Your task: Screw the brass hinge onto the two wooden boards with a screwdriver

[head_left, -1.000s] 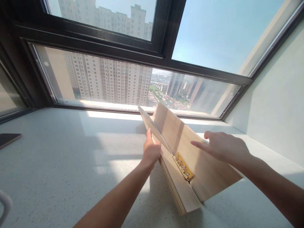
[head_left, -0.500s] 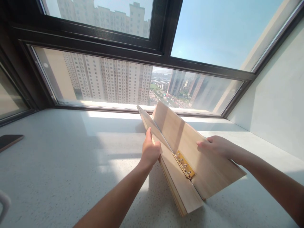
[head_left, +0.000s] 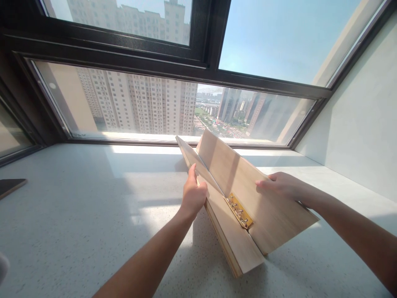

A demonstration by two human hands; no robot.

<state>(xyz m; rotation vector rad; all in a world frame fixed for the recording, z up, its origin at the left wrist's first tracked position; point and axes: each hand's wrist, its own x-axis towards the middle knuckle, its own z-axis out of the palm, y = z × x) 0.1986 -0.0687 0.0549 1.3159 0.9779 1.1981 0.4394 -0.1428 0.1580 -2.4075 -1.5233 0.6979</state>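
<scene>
Two pale wooden boards (head_left: 266,223) stand partly unfolded in a V, tilted over the light speckled surface. A brass-coloured hinge (head_left: 239,211) with several screws standing proud lies along the fold between them. My left hand (head_left: 194,192) is closed round the outer edge of the left board, thumb on top. On the right, my right hand (head_left: 281,185) pinches the upper edge of the other board, its thumb on the inner face and the remaining fingers hidden behind. Whether the boards' lower edge rests on the surface is hard to tell.
Behind the boards runs a large dark-framed window (head_left: 173,142) with tall buildings outside. A dark flat object (head_left: 11,186) lies at the far left. A pale rounded thing (head_left: 3,267) is cut off at the lower left edge. A white wall (head_left: 362,136) rises on the right.
The whole view has shifted slightly, so everything sits a little further left. Both hands keep their hold, and the angle between the boards looks about the same.
</scene>
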